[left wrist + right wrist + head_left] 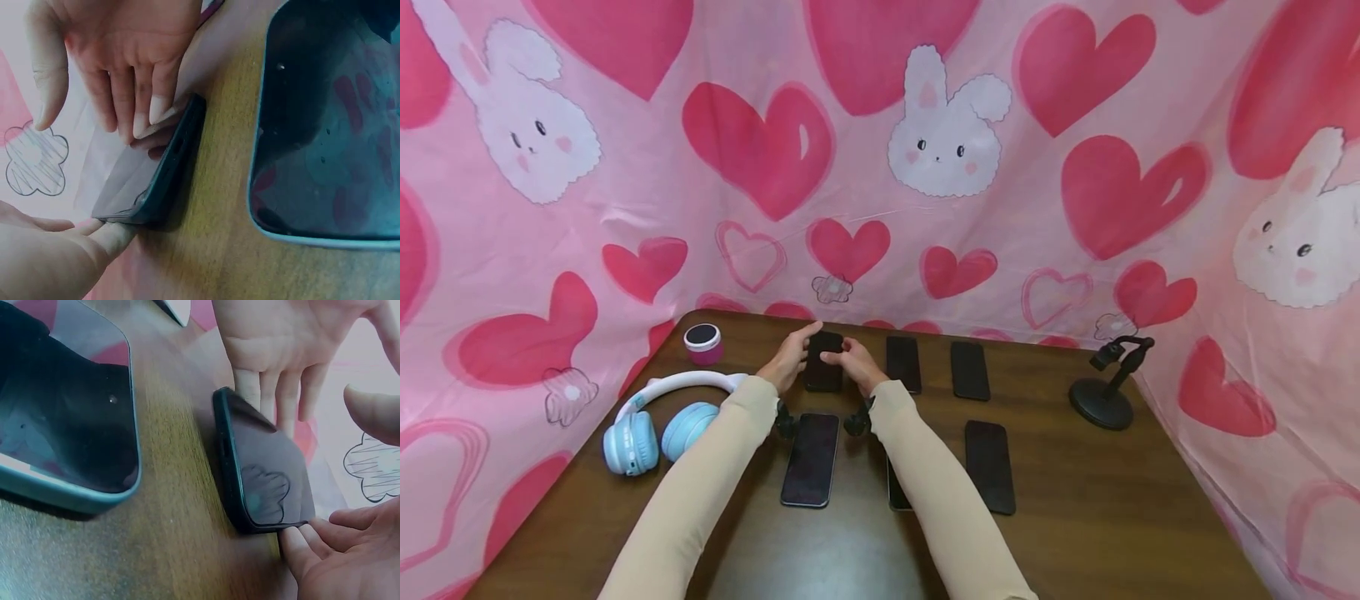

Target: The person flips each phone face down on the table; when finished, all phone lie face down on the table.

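A black smartphone [824, 371] lies screen up between both hands near the table's far edge. My left hand [785, 362] is at its left side; the fingertips [112, 239] meet that edge of the phone [169, 169]. From the other side my right hand [859, 367] reaches in, fingertips [297, 544] right at the phone's right edge and thumb overlapping the screen in the head view. Both wrist views show straight fingers and thumbs standing off the phone. Closer to the body, a second smartphone [810, 460] with a silver rim lies between the forearms.
More phones lie rightward: two at the back [903, 363], another phone [990, 467] in front, and one phone [897, 490] partly under the right sleeve. Blue-and-white headphones [631, 442] and a pink speaker [703, 343] stand left; a black stand [1101, 402] is at right.
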`<state>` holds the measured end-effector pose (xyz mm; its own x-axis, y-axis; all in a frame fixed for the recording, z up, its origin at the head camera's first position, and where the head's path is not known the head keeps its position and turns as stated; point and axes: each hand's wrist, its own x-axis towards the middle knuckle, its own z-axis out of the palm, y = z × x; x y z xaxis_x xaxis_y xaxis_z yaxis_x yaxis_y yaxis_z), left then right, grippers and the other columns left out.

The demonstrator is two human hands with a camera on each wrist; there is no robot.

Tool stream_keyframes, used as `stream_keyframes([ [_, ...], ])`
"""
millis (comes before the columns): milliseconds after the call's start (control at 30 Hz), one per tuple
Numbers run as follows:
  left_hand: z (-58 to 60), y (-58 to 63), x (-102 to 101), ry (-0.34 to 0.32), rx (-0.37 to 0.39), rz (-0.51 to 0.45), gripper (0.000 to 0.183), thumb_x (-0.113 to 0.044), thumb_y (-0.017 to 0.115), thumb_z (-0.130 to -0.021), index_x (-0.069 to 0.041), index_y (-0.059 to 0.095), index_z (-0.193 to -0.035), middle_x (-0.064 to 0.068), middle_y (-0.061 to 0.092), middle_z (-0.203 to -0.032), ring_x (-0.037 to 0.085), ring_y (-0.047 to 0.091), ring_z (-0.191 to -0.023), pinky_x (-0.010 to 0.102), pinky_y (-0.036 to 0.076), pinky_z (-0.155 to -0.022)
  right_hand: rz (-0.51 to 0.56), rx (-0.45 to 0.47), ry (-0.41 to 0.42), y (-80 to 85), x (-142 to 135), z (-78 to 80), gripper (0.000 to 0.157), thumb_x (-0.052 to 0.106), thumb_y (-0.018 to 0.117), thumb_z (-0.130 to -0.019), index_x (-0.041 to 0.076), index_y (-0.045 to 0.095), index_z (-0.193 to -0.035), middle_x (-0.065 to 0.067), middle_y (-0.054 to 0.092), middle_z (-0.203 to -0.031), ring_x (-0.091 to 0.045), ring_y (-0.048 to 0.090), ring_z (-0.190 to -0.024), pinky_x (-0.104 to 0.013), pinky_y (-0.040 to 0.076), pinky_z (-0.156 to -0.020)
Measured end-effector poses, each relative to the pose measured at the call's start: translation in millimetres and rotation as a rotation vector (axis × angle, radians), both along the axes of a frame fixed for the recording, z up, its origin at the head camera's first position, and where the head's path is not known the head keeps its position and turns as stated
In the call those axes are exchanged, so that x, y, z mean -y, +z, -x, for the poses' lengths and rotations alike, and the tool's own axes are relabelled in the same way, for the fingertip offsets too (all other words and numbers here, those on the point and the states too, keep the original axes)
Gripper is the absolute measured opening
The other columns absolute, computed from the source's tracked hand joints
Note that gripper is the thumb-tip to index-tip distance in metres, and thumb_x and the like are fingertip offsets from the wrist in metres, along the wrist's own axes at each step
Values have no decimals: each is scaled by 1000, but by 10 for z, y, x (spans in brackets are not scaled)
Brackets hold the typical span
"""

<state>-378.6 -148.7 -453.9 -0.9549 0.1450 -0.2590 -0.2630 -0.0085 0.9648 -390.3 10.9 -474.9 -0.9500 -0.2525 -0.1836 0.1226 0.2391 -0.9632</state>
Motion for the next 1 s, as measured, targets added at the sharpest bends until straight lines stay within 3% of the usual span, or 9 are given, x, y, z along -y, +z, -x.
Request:
stream_keyframes([
  [133, 40, 29, -12, 49, -24, -62, 84, -56, 46, -100, -8, 15, -163, 21, 17, -169, 44, 25, -154, 53, 24, -127, 19, 0, -8, 36, 6, 25, 82, 32, 67, -93, -1, 29, -158, -19, 35, -163, -36, 34, -151, -54, 25, -126],
  [300, 40, 23, -7, 60, -51, -80, 81, -53, 45, -102, -7, 15, -163, 20, 19, -169, 40, 24, -155, 50, 20, -129, 65, 15, 18, 62, 18, 4, 69, 32, 63, -96, -1, 39, -152, -18, 46, -156, -35, 44, -144, -51, 32, -124],
  [533, 24, 16, 13, 1, -77, -104, 79, -51, 40, -105, -3, 14, -162, 20, 17, -170, 38, 19, -157, 49, 14, -130, 101, 15, 30, 62, 41, -29, 59, 32, 60, -99, -1, 47, -147, -18, 55, -148, -33, 51, -137, -49, 36, -122],
  [800, 4, 45, 30, -57, -90, -163, 76, -50, 32, -107, -8, 3, -164, 18, 12, -171, 37, 13, -159, 48, 7, -131, 136, -23, 38, 83, 83, -8, 60, 29, 59, -100, 0, 45, -150, -17, 52, -153, -32, 50, -141, -48, 36, -122],
  [1000, 25, 56, -37, -70, -102, -154, 78, -48, 35, -107, -5, 1, -163, 20, 19, -169, 35, 20, -158, 48, 16, -130, 210, -18, 25, 134, 124, -6, 58, 26, 59, -100, -1, 46, -149, -18, 48, -156, -35, 40, -148, -53, 27, -125],
])
